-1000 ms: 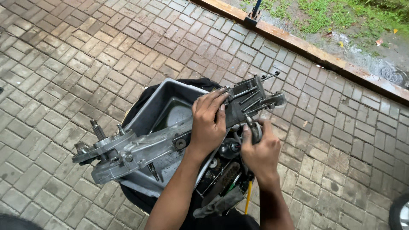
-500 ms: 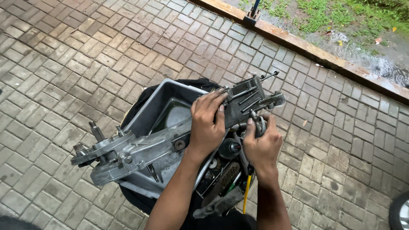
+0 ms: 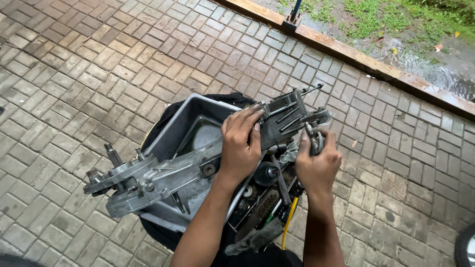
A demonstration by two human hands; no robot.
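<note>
Spreading across the whole view, the brick paving point(image 3: 74, 64) carries everything, with a wet kerb point(image 3: 366, 59) and grass beyond it at the top right. On the paving sits a grey plastic tub point(image 3: 188, 123) on dark cloth, and resting tilted across its rim is a long metal engine casing point(image 3: 163, 173), its stubby shafts pointing left and its finned end to the right.

The left hand point(image 3: 241, 146) lies over the middle of the casing, fingers curled over the upper edge, the grip pressed down on the metal to steady it. The right hand point(image 3: 316, 165) is at the finned end, its grip closed round a small metal tool point(image 3: 312, 138); what the tip meets is hidden by the fingers.

To do this well, I judge the left hand should bear down firmly, since the casing only balances on the tub rim and could rock or slide. The tool wants to sit square on its fastener before force goes in, and turning should be slow. Loose parts below, a dark round part point(image 3: 269, 173) and a yellow cable point(image 3: 289, 222), lie close enough to snag a slipping hand.
</note>
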